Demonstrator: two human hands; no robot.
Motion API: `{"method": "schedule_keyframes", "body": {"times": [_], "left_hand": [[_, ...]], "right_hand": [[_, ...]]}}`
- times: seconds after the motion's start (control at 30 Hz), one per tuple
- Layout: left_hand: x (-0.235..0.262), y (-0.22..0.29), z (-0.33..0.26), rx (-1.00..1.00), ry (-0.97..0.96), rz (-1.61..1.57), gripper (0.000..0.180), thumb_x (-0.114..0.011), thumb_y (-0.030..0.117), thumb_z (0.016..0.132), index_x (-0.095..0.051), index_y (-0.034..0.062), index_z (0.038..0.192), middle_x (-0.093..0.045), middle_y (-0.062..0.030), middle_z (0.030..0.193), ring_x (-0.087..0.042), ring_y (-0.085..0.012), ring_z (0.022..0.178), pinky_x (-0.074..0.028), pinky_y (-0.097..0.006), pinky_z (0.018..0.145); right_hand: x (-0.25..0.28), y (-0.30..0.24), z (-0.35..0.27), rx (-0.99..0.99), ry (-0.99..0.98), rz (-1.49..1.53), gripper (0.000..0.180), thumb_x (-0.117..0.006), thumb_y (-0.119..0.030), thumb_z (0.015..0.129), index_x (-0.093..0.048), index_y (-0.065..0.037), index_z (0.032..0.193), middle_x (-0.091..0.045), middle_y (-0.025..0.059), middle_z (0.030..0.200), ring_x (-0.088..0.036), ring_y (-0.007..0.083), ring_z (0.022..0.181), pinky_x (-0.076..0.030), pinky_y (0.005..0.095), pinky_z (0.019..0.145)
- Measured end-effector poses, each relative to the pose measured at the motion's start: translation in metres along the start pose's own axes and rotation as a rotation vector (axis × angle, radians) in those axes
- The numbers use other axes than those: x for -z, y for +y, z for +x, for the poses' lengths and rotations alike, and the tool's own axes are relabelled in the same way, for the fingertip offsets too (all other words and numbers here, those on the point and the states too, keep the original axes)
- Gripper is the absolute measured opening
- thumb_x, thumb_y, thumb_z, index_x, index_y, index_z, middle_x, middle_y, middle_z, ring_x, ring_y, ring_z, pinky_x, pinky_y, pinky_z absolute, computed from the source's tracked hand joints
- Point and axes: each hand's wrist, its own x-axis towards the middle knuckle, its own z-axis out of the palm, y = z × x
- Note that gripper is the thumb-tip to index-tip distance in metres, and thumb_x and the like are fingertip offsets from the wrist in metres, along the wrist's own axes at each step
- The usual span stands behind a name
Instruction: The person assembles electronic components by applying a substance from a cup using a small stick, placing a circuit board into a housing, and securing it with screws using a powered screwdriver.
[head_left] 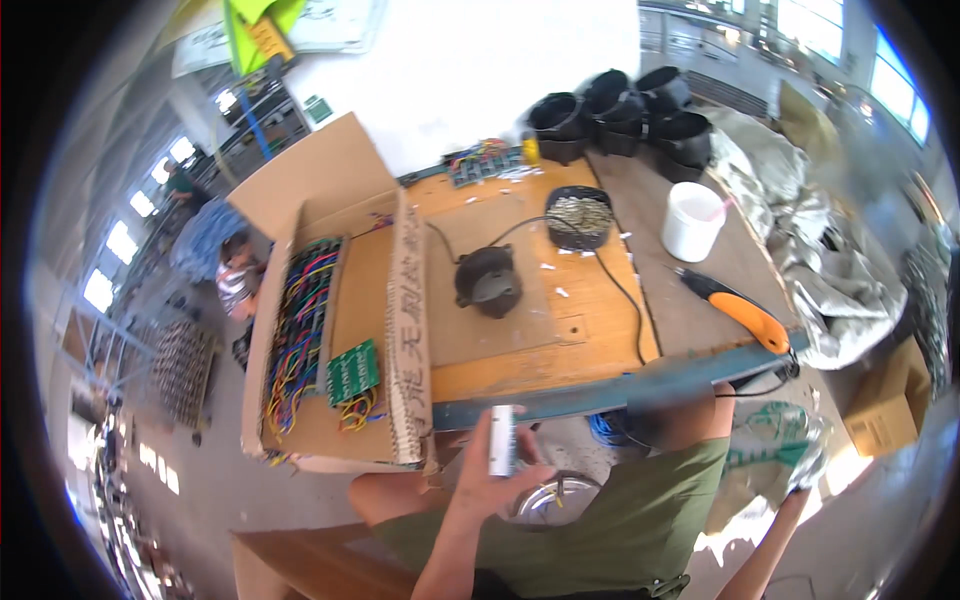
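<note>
My left hand [487,480] is closed around a small white rectangular block [502,440] with dark marks along one side, held upright just off the table's front edge. Its exact kind does not show. Away to the right, my right hand [797,497] is at a clear plastic bag with green print [775,450]; its fingers are hidden. Ahead of my left hand lies a round black plastic housing [489,281] with a cable. Left of it, an open cardboard box [408,330] contains rows of wired circuit boards [303,320] and a loose green board [353,371].
An orange-handled electric tool [745,318] and a white tub [693,222] are on the right of the table. A black bowl of small parts [579,218] sits mid-table. Several black pots [620,112] stand behind. A metal bowl [556,498] is below, near my legs.
</note>
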Motion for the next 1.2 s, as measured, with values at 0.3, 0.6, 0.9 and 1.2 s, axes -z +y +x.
{"method": "schedule_keyframes", "body": {"times": [0.3, 0.6, 0.9, 1.2], "left_hand": [[0.011, 0.024, 0.006, -0.153, 0.049, 0.444, 0.085, -0.092, 0.007, 0.06, -0.042, 0.005, 0.129, -0.055, -0.0034, 0.087, -0.055, -0.012, 0.076, -0.049, -0.026, 0.07], [-0.005, 0.059, 0.017, -0.17, 0.093, 0.728, 0.088, -0.094, 0.028, 0.062, -0.041, 0.0034, 0.128, -0.059, -0.0094, 0.09, -0.06, -0.0183, 0.082, -0.051, -0.032, 0.077], [-0.052, 0.015, 0.018, -0.171, 0.01, -0.19, 0.074, -0.077, 0.008, 0.066, -0.036, 0.0045, 0.128, -0.052, -0.0122, 0.115, -0.056, -0.0201, 0.101, -0.049, -0.036, 0.09], [-0.089, 0.006, 0.018, 0.185, -0.177, -0.564, 0.073, -0.074, 0.033, 0.08, -0.038, 0.0027, 0.136, -0.049, -0.0162, 0.127, -0.052, -0.024, 0.116, -0.042, -0.039, 0.1]], "right_hand": [[-0.206, -0.179, -0.277, 1.372, -0.403, -0.557, 0.02, -0.068, -0.003, 0.088, -0.061, 0.0, 0.106, -0.06, 0.0092, 0.103, -0.057, 0.0209, 0.097, -0.047, 0.0297, 0.083], [-0.339, -0.089, -0.396, 1.713, -1.367, -0.196, 0.021, -0.078, -0.02, 0.068, -0.061, -0.01, 0.077, -0.053, 0.0, 0.072, -0.057, 0.0195, 0.077, -0.041, 0.0407, 0.089], [-0.265, -0.1, -0.407, 1.29, -1.494, -0.336, 0.063, -0.082, -0.023, 0.066, -0.057, -0.001, 0.12, -0.059, 0.014, 0.115, -0.057, 0.0295, 0.106, -0.045, 0.0409, 0.086], [-0.259, -0.076, -0.407, 1.272, -1.401, -0.116, 0.03, -0.069, -0.002, 0.072, -0.067, -0.002, 0.102, -0.068, 0.0108, 0.09, -0.065, 0.0241, 0.066, -0.051, 0.0306, 0.053]]}}
